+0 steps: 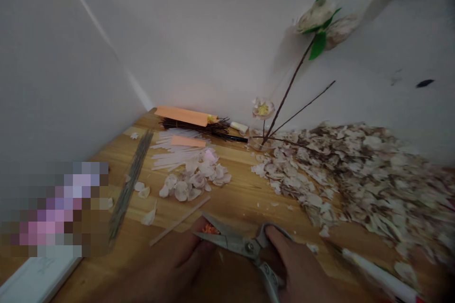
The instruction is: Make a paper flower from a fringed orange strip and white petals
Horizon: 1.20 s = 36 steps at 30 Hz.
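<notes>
At the front of the wooden table my right hand (300, 265) has its fingers in the handles of metal scissors (234, 242). The blades are parted and point left. My left hand (186, 260) is closed around a small orange fringed piece (210, 228), which shows between the blades; the rest of it is hidden by the fingers. Just beyond the left hand lies a single pale strip (181, 220). A small heap of whitish petals (195, 177) sits further back, with pale strips (165, 154) behind it.
Dried petals (373, 175) cover the right side. A branch with flowers (291, 80) stands against the wall. Thin wires (131, 184) lie left, and dark stems (199, 126) with orange paper (183, 115) at the back. A white tube (380, 274) lies front right, a white box (39, 274) front left.
</notes>
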Motion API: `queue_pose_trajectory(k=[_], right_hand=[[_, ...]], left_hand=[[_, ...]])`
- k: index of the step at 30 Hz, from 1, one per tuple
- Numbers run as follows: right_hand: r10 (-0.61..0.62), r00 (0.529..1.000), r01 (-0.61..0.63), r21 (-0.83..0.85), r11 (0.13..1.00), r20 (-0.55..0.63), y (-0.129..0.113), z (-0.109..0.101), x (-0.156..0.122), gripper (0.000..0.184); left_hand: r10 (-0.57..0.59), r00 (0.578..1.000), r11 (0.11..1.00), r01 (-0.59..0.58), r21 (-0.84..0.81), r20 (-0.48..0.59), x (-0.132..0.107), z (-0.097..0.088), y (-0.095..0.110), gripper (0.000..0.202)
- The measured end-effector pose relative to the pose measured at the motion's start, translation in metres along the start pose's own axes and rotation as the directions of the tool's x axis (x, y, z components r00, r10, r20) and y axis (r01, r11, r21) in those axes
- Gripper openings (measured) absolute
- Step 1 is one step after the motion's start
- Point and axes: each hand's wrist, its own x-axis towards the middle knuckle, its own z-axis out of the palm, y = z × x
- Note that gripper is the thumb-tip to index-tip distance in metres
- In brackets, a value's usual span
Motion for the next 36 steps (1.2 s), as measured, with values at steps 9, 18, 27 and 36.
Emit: queue_pose_trajectory(k=[9, 18, 27, 36], right_hand=[[-0.117, 0.989, 0.116, -0.01, 0.993, -0.092, 0.007, -0.001, 0.0, 0.049], [-0.138, 0.984, 0.142, 0.033, 0.989, -0.111, 0.012, -0.002, 0.003, 0.037], [-0.173, 0.981, 0.174, 0.005, 0.985, -0.088, 0.009, -0.014, 0.004, 0.017], [-0.17, 0.983, 0.171, 0.007, 0.985, -0.071, 0.008, -0.03, 0.003, 0.011]], left_hand=[[-0.034, 0.999, 0.999, 0.034, -0.002, 0.043, 0.0, -0.002, 0.002, 0.019], [-0.033, 0.997, 0.995, 0.025, 0.097, 0.076, -0.001, -0.005, 0.008, 0.023], [-0.054, 0.979, 0.994, 0.034, 0.105, 0.199, 0.002, -0.012, 0.021, 0.023], [-0.13, 0.949, 0.991, 0.134, 0.006, 0.288, 0.003, -0.013, 0.015, 0.028]])
